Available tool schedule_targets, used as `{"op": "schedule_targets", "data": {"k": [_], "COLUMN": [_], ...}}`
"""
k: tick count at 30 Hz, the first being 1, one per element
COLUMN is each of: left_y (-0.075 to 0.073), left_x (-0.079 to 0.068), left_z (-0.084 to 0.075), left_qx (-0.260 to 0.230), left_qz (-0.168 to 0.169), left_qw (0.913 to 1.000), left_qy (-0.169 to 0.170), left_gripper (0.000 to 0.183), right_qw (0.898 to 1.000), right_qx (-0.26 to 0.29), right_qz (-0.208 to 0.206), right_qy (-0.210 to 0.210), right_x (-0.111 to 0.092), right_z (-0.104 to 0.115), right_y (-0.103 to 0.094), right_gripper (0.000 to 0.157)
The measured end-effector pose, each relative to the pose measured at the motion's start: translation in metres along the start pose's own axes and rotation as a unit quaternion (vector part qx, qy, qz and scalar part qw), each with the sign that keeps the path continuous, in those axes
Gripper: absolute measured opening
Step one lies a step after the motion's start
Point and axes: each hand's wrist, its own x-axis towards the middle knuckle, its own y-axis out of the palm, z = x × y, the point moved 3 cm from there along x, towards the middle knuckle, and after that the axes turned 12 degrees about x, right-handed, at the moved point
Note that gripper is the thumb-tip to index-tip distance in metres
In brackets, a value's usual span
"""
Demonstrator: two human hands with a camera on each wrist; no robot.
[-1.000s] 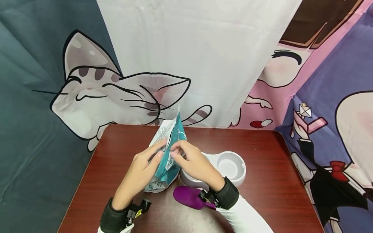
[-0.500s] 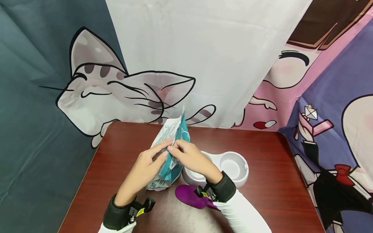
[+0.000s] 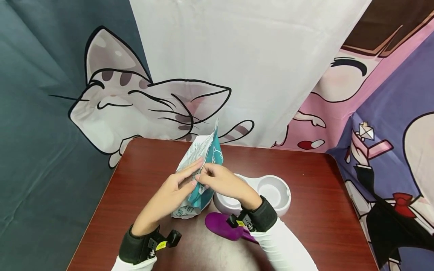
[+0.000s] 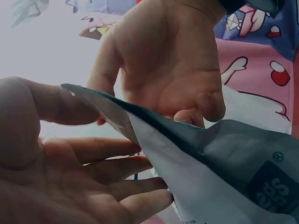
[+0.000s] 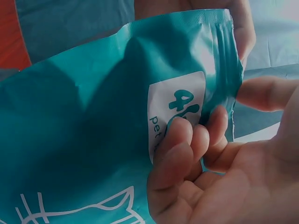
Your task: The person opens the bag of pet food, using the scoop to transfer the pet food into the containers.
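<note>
A teal and white pet food bag (image 3: pixel 212 150) stands upright on the table in the head view. A white label and a cat drawing show on its teal face in the right wrist view. My left hand (image 3: pixel 171 192) lies along the bag's white side, fingers straight, with its thumb at the near edge. From the other side, my right hand (image 3: pixel 230 183) pinches the bag's top edge between thumb and curled fingers. In the right wrist view its thumb (image 5: pixel 264 93) meets the crimped edge. Part of the left hand is hidden behind the bag there.
Right of the bag sits a white double bowl (image 3: pixel 274 190), partly covered by the right hand. A purple scoop (image 3: pixel 222 226) lies below the right wrist. The brown table (image 3: pixel 315 226) ends against a printed cloth backdrop (image 3: pixel 254 67).
My right hand has moved in from beside the bag to its top edge, close to the left thumb. The left hand keeps its place on the bag. The view has shifted slightly.
</note>
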Motion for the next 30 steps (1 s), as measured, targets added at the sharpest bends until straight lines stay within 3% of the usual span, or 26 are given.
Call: {"op": "schedule_targets", "data": {"k": [5,12,23,30], "left_y": [-0.001,-0.0021,-0.0013,-0.0008], "left_x": [0.0029,0.0052,0.0049,0.0043], "left_z": [-0.0005,-0.0013,-0.0014,-0.002], "left_qx": [0.001,0.001,0.005,0.032], "left_qz": [0.001,0.005,-0.007,-0.025], "left_qw": [1.0,0.9999,0.9996,0.9983], "left_qy": [-0.007,-0.016,-0.027,-0.042], "left_gripper": [0.058,0.062,0.056,0.055], "right_qw": [1.0,1.0,0.999,0.998], "right_qx": [0.016,0.011,0.006,-0.004], "right_qz": [0.014,0.003,-0.034,-0.065], "right_qy": [0.005,0.025,0.031,0.021], "right_x": [0.0016,0.0019,0.0018,0.0059], "right_z": [0.0008,0.0051,0.0047,0.0015], "right_y": [-0.0008,0.0003,0.0036,0.004], "right_gripper": [0.014,0.007,0.016,0.024]}}
